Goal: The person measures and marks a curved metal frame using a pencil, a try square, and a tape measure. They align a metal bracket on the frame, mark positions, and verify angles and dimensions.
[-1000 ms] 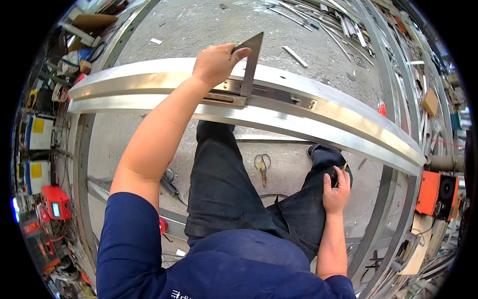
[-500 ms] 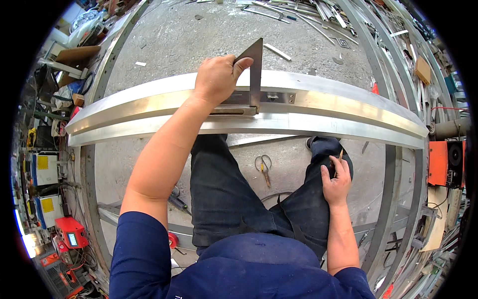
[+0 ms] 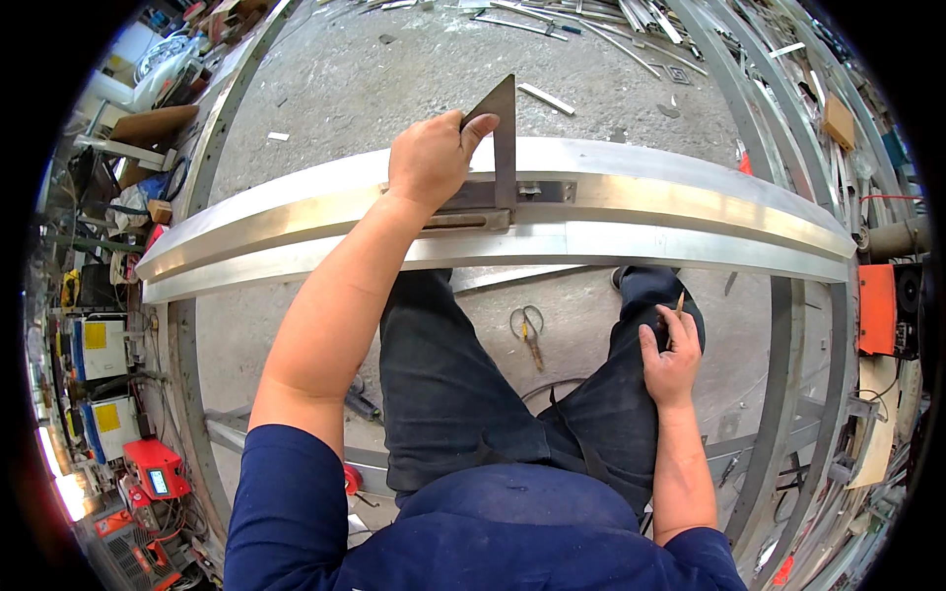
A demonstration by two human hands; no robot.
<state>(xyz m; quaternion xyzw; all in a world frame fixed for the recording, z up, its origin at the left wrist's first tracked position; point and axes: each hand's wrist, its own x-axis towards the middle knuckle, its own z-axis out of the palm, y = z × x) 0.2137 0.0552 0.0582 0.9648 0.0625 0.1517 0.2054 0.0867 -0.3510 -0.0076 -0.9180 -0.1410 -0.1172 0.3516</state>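
My left hand (image 3: 428,163) grips a dark metal triangular square (image 3: 505,143), thumb against its upright blade. The slotted base of the square lies along the lower ledge of a long silver aluminium profile (image 3: 660,248), which spans the view from left to right. Beside the blade, a dark metal plate with a small latch-like fitting (image 3: 532,190) is set into the profile's inner face. A thin pencil (image 3: 681,299) sticks up from the curled fingers of my right hand (image 3: 672,362), which rests on my right knee. My left palm hides part of the square and the plate.
Steel frame rails (image 3: 788,369) stand under both ends of the profile. On the floor between my legs lies a pair of scissors (image 3: 528,335). Metal offcuts (image 3: 547,98) are scattered beyond the profile. Red machines (image 3: 155,468) and clutter line the left side; an orange machine (image 3: 876,308) stands right.
The whole view has shifted slightly. The left hand keeps the square at the same place on the profile. In the right hand the pencil points up a little straighter.
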